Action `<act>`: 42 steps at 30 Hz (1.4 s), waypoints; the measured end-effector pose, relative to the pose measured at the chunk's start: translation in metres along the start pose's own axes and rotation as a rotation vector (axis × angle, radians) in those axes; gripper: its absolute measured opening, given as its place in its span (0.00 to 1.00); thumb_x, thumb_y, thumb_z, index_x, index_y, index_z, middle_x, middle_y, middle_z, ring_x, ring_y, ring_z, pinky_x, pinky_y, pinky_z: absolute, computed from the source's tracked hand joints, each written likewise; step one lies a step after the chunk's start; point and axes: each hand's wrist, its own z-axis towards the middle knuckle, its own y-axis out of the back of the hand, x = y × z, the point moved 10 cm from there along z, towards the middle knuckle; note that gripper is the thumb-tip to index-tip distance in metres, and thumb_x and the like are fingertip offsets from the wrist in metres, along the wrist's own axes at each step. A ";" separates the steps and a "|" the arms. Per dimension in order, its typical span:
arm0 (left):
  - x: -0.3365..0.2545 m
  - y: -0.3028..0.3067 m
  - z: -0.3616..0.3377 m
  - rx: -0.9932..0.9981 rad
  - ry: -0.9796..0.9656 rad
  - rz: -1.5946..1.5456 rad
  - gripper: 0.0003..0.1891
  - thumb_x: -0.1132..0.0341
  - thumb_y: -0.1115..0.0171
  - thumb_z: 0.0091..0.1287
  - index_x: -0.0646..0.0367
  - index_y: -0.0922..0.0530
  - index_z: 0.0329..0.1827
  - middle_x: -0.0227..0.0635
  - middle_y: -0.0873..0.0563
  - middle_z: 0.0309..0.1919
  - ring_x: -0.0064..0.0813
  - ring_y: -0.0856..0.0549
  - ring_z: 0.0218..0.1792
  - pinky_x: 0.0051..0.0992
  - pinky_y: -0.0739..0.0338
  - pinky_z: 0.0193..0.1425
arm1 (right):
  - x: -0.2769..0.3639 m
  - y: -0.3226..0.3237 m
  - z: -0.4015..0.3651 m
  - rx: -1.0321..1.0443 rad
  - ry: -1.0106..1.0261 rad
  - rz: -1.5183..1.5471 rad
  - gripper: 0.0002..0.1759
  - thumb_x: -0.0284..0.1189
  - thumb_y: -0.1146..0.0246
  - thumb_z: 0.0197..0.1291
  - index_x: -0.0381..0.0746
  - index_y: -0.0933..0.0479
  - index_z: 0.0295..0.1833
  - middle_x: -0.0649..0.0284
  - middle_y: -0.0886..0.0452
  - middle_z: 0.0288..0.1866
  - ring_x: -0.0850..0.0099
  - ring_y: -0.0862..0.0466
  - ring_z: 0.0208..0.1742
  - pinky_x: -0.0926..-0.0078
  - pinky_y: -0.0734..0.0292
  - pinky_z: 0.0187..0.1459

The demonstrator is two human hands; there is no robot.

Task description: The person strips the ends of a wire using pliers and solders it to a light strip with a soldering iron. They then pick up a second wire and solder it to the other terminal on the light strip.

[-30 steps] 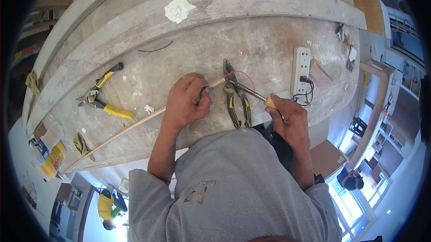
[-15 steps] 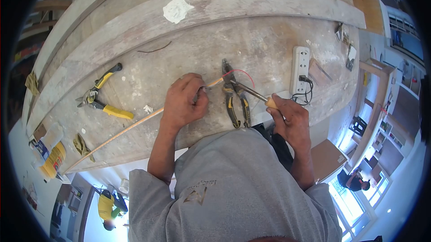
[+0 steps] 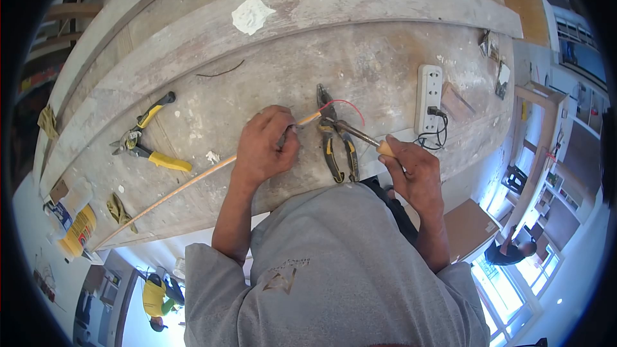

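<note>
Standing nearby, I note the left hand (image 3: 267,143) over the slender strip (image 3: 183,186), its fingers drawn together; whether they pinch the strip itself cannot be told. The strip runs slantwise across the bench (image 3: 283,70), its end at the pliers (image 3: 340,154), which lie flat, presumably as weight or rest. The right hand (image 3: 416,170) is closed around the soldering iron's (image 3: 357,133) pale handle, well back, likely clear of heat. Its tip reaches the pliers, beside a curved red wire (image 3: 349,102).
</note>
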 end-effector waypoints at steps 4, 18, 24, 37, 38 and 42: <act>-0.001 0.000 0.000 -0.002 0.004 -0.006 0.11 0.82 0.35 0.60 0.59 0.19 0.44 0.42 0.11 0.41 0.45 0.11 0.37 0.37 0.15 0.42 | 0.000 0.000 0.001 0.006 -0.007 -0.004 0.21 0.29 0.22 0.68 0.32 0.13 0.64 0.49 0.06 0.48 0.52 0.06 0.45 0.58 0.10 0.47; 0.000 -0.001 0.000 -0.001 0.000 -0.014 0.11 0.82 0.35 0.61 0.59 0.19 0.45 0.41 0.12 0.41 0.44 0.11 0.36 0.37 0.16 0.41 | 0.001 -0.003 0.004 0.020 -0.012 -0.005 0.21 0.29 0.22 0.68 0.33 0.13 0.64 0.48 0.06 0.48 0.51 0.06 0.44 0.58 0.10 0.46; 0.000 0.001 0.000 -0.012 -0.004 -0.023 0.11 0.82 0.34 0.61 0.59 0.19 0.44 0.41 0.12 0.40 0.44 0.11 0.36 0.36 0.15 0.42 | 0.001 0.001 0.003 0.002 -0.021 -0.008 0.21 0.29 0.22 0.68 0.32 0.12 0.63 0.49 0.06 0.48 0.53 0.06 0.43 0.59 0.10 0.46; -0.007 -0.002 0.006 -0.011 -0.002 -0.036 0.10 0.82 0.34 0.61 0.60 0.17 0.43 0.42 0.11 0.40 0.44 0.10 0.37 0.35 0.15 0.42 | -0.005 0.005 -0.003 -0.014 -0.068 0.032 0.20 0.28 0.22 0.68 0.32 0.11 0.62 0.49 0.06 0.47 0.53 0.06 0.43 0.59 0.10 0.47; -0.007 -0.003 0.006 -0.009 -0.002 -0.036 0.10 0.82 0.34 0.61 0.60 0.17 0.43 0.42 0.11 0.40 0.44 0.10 0.37 0.35 0.15 0.42 | -0.004 0.005 -0.002 -0.019 -0.055 0.031 0.20 0.28 0.22 0.68 0.32 0.11 0.62 0.48 0.06 0.47 0.52 0.06 0.44 0.59 0.10 0.47; -0.003 -0.005 0.004 0.001 0.002 -0.031 0.10 0.82 0.34 0.62 0.60 0.17 0.44 0.42 0.11 0.41 0.43 0.10 0.37 0.35 0.15 0.42 | -0.001 0.003 -0.002 -0.012 -0.041 0.028 0.20 0.28 0.22 0.68 0.31 0.11 0.62 0.48 0.06 0.47 0.52 0.06 0.44 0.58 0.10 0.47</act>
